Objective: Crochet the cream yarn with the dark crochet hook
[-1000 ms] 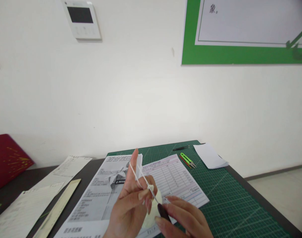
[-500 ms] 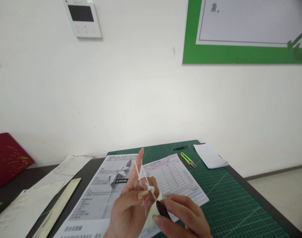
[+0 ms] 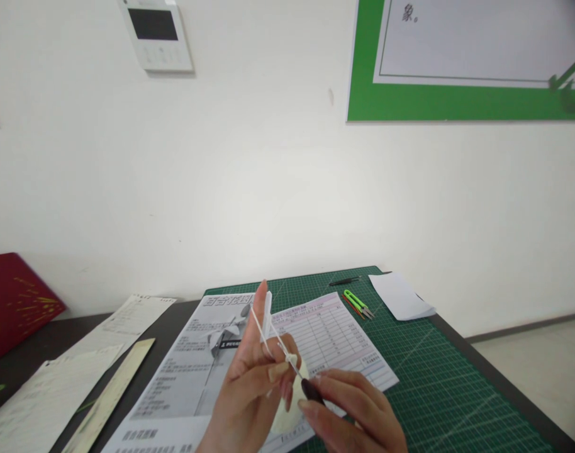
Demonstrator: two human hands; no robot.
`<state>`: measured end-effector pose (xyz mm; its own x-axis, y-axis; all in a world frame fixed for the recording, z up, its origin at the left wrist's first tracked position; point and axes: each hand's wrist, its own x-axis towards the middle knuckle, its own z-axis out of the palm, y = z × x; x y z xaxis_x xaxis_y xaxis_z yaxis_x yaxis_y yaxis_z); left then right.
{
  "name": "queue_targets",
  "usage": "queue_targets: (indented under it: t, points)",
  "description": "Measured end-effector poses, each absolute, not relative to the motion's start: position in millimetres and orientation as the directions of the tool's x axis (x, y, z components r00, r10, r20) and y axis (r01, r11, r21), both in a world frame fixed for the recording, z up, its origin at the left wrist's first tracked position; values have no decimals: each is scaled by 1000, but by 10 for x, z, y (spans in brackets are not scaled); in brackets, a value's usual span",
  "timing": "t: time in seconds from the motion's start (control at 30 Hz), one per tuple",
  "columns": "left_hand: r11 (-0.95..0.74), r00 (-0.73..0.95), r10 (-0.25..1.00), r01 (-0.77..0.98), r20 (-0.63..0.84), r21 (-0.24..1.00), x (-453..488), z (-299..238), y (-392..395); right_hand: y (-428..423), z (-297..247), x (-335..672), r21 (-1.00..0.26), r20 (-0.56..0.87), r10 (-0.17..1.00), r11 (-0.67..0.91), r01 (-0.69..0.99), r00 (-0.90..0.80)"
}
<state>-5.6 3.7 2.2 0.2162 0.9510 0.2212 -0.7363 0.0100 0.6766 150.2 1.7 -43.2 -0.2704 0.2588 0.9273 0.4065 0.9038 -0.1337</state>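
Note:
My left hand [image 3: 252,384] has its index finger raised, with white yarn [image 3: 263,336] looped over it. Its thumb and other fingers pinch a small white crochet piece [image 3: 292,360]. In my right hand [image 3: 356,409] is a crochet hook [image 3: 312,391] with a dark handle, its thin metal shaft passing to the white stitches. The hook's tip is close to the yarn strand by the left fingers. Behind and below the hands a pale cream round thing [image 3: 287,415], perhaps the yarn ball, is partly hidden.
A green cutting mat [image 3: 457,390] covers the table. On it lie a printed pattern sheet [image 3: 174,377], a form [image 3: 334,333], green thread snips [image 3: 356,302], black tweezers [image 3: 345,281] and white paper [image 3: 401,296]. Handwritten sheets [image 3: 46,390] and a ruler-like strip [image 3: 111,393] lie left.
The left index finger has tilted slightly left, spreading the yarn strands wider. The hook and the crochet piece have shifted a little right, and more of the pale round thing shows.

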Motion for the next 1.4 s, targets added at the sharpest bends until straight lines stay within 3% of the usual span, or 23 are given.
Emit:
queue_targets:
  t: [0.13,0.3,0.4,0.5,0.7,0.9,1.07,1.27,1.4]
  points:
    - [-64,121,974,-665,191,744,-44,36,-3,44,-290,1459,9,978,95,872,490,-188]
    - [-114,37,983,-637,178,762,-6,52,-31,37,-280,1404,38,978,80,844,535,-195]
    - [-158,0,979,-618,202,770,15,57,-25,38,-408,1350,-94,965,192,889,449,-178]
    - [-161,4,979,-607,206,778,12,64,-12,44,-474,1293,-271,962,269,904,331,55]
    - [-148,4,983,-568,182,810,1,53,0,41,-419,1322,-345,934,355,918,197,-20]
    - [-241,-69,969,-460,236,855,57,-33,26,67,-457,1369,-345,932,361,912,220,-36]
    - [-221,-82,975,-357,205,908,58,-54,41,95,-454,1387,-352,929,368,912,211,-43]
    - [-169,-73,986,-328,153,929,54,-22,34,23,-421,1409,-486,865,498,861,149,-58]
    - [-147,-58,989,-370,135,917,49,7,44,3,-426,1418,-520,854,521,848,102,19]
